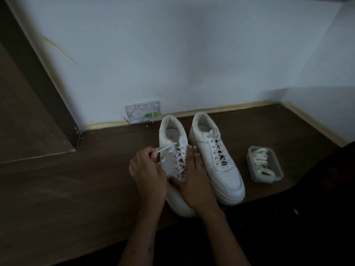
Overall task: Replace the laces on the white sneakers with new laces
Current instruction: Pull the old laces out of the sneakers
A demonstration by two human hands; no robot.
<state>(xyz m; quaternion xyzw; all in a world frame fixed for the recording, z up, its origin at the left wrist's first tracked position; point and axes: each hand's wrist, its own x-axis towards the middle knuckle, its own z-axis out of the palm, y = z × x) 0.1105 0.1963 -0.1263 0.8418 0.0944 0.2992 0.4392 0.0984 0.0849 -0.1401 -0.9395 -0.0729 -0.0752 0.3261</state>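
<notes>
Two white sneakers stand side by side on the dark wooden surface, toes toward me. On the left sneaker point(172, 139), my left hand point(148, 169) pinches the loose end of its white lace point(167, 147) and holds it out to the left. My right hand point(194, 175) rests flat along that sneaker's right side, fingers straight, thumb across the lower laces. The right sneaker point(217, 158) is fully laced and untouched. A clear plastic box point(276, 169) to the right holds a bundle of white laces point(261, 160).
A pale wall rises just behind the sneakers, with an open wall socket plate point(143, 111) low on it. A dark wooden panel point(34, 104) stands at the left. The wall turns a corner at the far right.
</notes>
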